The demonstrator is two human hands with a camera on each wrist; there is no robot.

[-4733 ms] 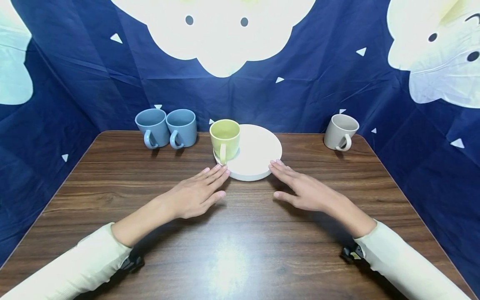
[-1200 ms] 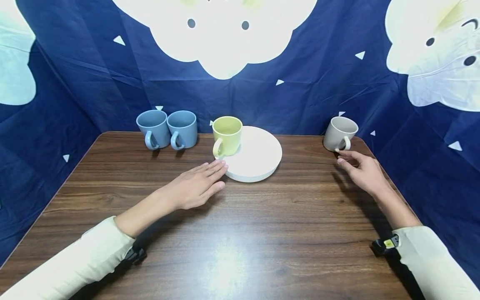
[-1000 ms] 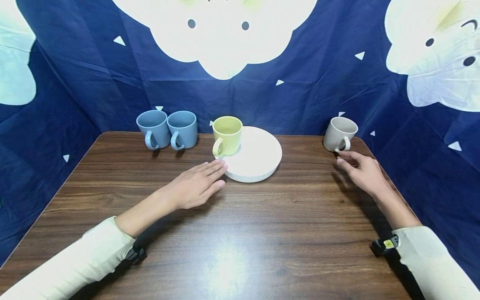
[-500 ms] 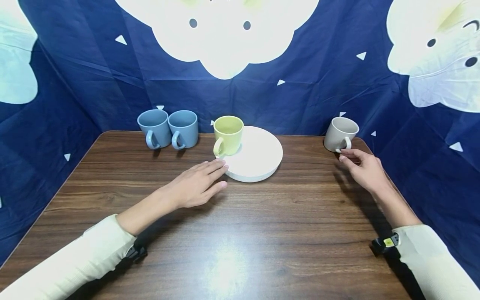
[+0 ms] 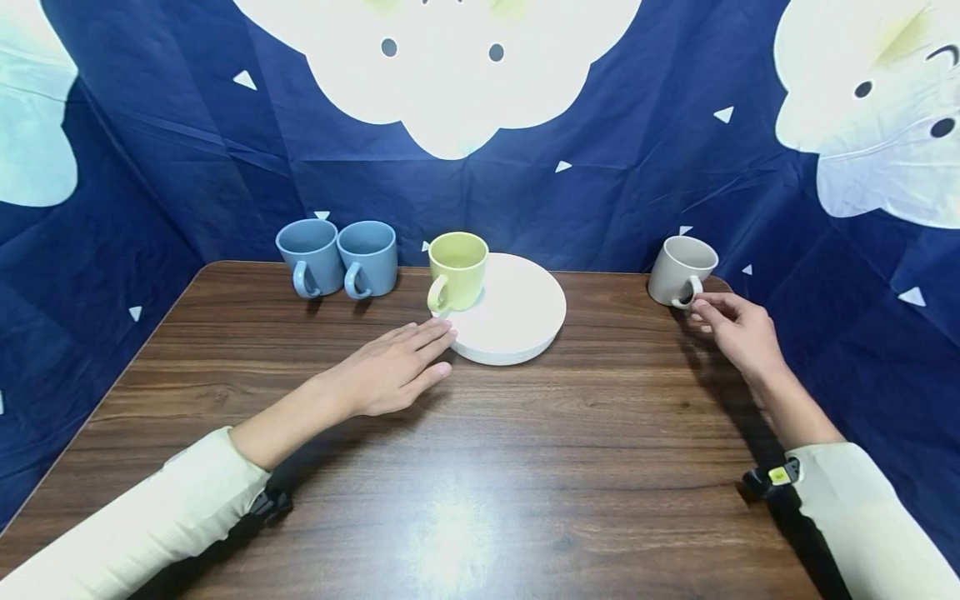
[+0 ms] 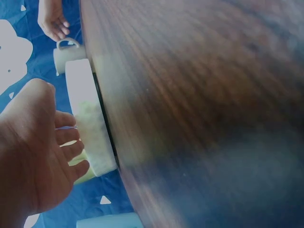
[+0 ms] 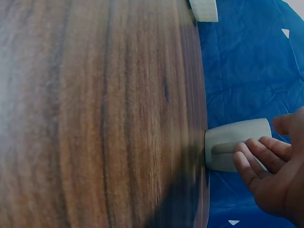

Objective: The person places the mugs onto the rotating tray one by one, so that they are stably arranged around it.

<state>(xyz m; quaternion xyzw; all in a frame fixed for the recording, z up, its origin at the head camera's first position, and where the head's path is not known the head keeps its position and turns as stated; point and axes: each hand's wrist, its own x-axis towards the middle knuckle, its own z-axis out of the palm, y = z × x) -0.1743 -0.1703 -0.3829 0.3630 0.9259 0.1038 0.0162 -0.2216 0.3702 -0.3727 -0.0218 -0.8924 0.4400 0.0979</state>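
Observation:
My left hand (image 5: 386, 371) lies flat with straight fingers, fingertips at the front left rim of a round white disc (image 5: 525, 308). On that disc's left side stands a green mug (image 5: 459, 271), its handle toward the front left. Over at the right, my right hand (image 5: 742, 333) has its fingertips right at the handle of a grey mug (image 5: 675, 271) standing upright. In the right wrist view, the fingers overlap the grey mug (image 7: 228, 164) near its handle, bent a little, with the thumb (image 7: 283, 123) apart from them.
Two blue mugs (image 5: 309, 250) stand side by side at the table's back left, handles toward the front. Behind the wooden table (image 5: 480, 467) hangs a dark blue cloth (image 5: 600, 208) with white cloud shapes, which also runs along both sides.
From beside the disc, my right hand has moved right to the grey mug; lately its fingers have closed in on the handle. The green mug's handle has turned slightly left. My left hand has barely moved.

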